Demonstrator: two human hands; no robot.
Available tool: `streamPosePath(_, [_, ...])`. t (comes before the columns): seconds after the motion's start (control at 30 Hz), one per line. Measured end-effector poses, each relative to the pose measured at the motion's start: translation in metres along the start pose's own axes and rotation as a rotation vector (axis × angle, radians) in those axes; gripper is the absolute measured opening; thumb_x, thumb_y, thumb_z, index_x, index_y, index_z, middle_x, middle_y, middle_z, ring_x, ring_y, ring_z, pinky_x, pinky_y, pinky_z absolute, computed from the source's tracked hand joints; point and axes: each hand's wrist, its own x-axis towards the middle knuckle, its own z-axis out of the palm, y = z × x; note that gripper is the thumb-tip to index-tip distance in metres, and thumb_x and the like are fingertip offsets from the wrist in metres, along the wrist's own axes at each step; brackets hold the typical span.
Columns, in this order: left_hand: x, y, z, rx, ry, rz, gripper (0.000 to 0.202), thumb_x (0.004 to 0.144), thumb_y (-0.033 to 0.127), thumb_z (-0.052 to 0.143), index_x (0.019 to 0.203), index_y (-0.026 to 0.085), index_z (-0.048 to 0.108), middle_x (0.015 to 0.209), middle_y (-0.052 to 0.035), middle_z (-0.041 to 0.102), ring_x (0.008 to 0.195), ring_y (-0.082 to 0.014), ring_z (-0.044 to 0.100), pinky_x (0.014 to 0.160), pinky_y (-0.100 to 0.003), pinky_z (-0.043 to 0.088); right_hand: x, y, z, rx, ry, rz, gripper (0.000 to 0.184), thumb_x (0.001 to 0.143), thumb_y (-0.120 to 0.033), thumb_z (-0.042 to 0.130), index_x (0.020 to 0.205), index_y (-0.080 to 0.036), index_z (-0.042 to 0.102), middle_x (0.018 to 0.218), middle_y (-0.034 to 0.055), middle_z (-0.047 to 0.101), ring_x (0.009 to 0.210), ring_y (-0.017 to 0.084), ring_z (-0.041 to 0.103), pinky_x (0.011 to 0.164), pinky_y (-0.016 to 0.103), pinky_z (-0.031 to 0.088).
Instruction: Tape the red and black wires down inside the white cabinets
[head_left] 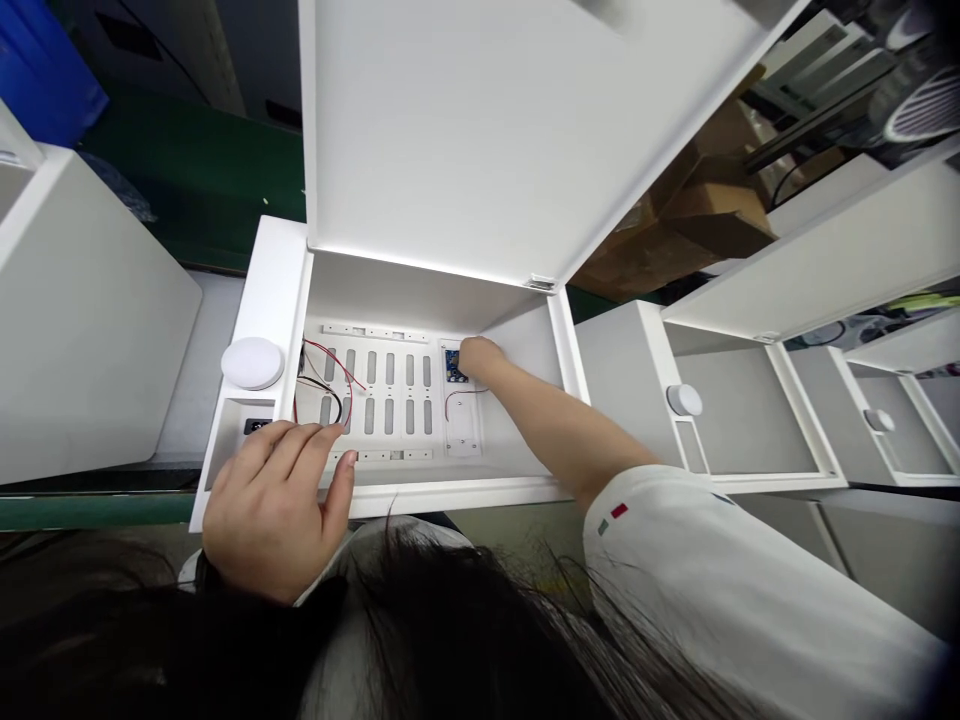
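Observation:
A white box stands open with its white lid raised. A white slotted panel lines its floor. My right hand reaches in and rests on a small blue circuit board, its fingers mostly hidden behind the knuckles. A thin red-and-black wire loop lies just below that board. My left hand lies on the box's front left corner, fingers spread and holding nothing. Its fingertips are close to loose red and black wires. A round white knob and a black socket sit on the box's left side.
Similar open white boxes stand to the right, and another white box stands to the left. A green conveyor belt runs behind, with cardboard at upper right. My dark hair hangs across the bottom of the view.

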Motion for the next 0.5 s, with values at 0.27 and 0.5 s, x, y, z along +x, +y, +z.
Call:
streamPosePath(0.27, [-0.002,-0.002,0.0,-0.023,-0.05,0.019,0.032,0.079,0.028,0.067,0.108,0.015,0.065,0.101,-0.0056,0.072,0.101,-0.0293,0.061,0.09,-0.043,0.048,-0.12,0.029,-0.101,0.484,0.418,-0.341,0.032,0.084,-0.04,0.064,0.108,-0.02,0.069,0.093,0.0069,0.07,0.083,0.018,0.063,0.076,0.03,0.05])
streamPosePath(0.5, [-0.004,-0.014,0.001,-0.037,-0.129,0.21,0.02,0.082,0.026,0.058,0.101,0.02,0.065,0.104,-0.0069,0.072,0.097,-0.0286,0.063,0.094,-0.047,0.044,-0.176,0.164,-0.119,1.154,1.363,-0.164,0.028,0.089,-0.041,0.057,0.101,-0.018,0.067,0.081,0.0032,0.067,0.071,0.013,0.064,0.066,0.027,0.053])
